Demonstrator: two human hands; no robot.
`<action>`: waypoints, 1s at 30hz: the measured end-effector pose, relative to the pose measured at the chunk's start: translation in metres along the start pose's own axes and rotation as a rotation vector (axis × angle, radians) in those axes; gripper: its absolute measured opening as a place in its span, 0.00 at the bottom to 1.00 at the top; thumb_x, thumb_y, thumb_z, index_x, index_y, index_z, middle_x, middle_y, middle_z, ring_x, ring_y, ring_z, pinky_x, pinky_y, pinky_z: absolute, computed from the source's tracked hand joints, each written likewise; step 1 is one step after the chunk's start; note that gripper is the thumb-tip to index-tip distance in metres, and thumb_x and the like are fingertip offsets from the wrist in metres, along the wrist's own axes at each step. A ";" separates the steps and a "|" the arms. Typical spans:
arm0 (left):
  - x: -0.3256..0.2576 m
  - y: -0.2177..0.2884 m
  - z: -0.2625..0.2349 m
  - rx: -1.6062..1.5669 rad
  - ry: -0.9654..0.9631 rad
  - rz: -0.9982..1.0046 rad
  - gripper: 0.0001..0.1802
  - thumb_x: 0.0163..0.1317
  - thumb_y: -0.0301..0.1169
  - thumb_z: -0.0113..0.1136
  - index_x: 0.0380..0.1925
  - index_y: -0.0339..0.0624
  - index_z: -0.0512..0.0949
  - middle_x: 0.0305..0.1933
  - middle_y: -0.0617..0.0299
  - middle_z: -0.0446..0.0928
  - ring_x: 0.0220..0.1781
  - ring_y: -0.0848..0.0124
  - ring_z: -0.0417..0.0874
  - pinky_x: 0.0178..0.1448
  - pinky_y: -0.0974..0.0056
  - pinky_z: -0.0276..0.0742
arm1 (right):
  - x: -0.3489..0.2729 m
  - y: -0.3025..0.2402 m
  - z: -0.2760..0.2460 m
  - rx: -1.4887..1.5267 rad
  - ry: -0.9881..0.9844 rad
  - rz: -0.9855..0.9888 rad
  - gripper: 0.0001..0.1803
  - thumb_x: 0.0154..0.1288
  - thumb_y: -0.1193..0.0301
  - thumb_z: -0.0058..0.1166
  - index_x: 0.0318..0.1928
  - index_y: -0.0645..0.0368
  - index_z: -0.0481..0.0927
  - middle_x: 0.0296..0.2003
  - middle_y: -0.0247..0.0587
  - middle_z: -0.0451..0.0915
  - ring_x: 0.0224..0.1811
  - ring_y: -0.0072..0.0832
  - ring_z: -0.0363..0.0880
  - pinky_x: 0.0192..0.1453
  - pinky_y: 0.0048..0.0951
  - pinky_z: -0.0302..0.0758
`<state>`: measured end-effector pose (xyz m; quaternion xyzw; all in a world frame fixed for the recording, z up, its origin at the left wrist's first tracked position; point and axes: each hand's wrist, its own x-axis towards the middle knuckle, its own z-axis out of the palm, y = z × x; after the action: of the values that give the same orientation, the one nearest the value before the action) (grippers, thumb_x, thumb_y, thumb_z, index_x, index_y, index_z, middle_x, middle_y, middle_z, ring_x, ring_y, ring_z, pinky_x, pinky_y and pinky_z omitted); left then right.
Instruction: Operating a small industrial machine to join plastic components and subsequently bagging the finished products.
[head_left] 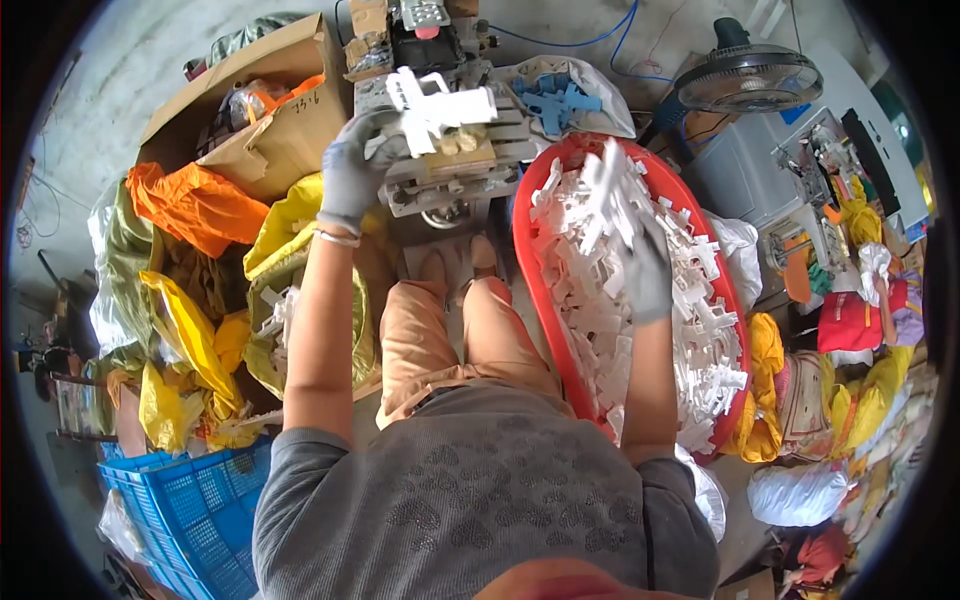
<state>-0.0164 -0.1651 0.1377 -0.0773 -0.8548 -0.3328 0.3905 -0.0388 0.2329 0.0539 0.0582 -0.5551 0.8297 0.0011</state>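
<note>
Grey shirt (480, 470) foremost, left grip (362, 168) curls round a white part (437, 108) by the machine's (408, 196) left edge while right grip (646, 262) holds a blurred piece (608, 195) over the red tub (546, 300), fan (748, 80) beyond.

Gloved hands (350, 178) hold white pieces (437, 108) (one blurred), the right (650, 272) above a red tub (537, 268).
</note>
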 end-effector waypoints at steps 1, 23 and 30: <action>-0.013 -0.002 -0.011 0.007 0.058 -0.036 0.17 0.53 0.32 0.63 0.42 0.38 0.77 0.46 0.51 0.78 0.49 0.56 0.79 0.53 0.61 0.73 | 0.012 -0.006 0.020 0.001 -0.098 -0.019 0.20 0.65 0.70 0.50 0.57 0.57 0.68 0.51 0.35 0.70 0.46 0.23 0.70 0.48 0.28 0.71; -0.344 -0.110 -0.125 0.419 0.095 -0.936 0.21 0.61 0.38 0.57 0.50 0.37 0.76 0.53 0.54 0.77 0.56 0.64 0.75 0.60 0.65 0.67 | 0.106 -0.011 0.090 -0.911 -0.559 -0.397 0.19 0.66 0.72 0.48 0.57 0.59 0.71 0.54 0.40 0.72 0.47 0.26 0.78 0.46 0.26 0.76; -0.349 -0.118 -0.121 0.310 -0.096 -0.967 0.17 0.65 0.37 0.51 0.46 0.38 0.78 0.47 0.57 0.80 0.48 0.66 0.80 0.52 0.65 0.73 | 0.077 0.055 -0.166 -1.475 -0.208 0.116 0.19 0.69 0.62 0.41 0.52 0.60 0.75 0.48 0.49 0.78 0.51 0.36 0.77 0.53 0.30 0.71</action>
<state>0.2501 -0.2874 -0.1159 0.3707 -0.8492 -0.3409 0.1588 -0.1344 0.3599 -0.0521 0.0912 -0.9670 0.2310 -0.0564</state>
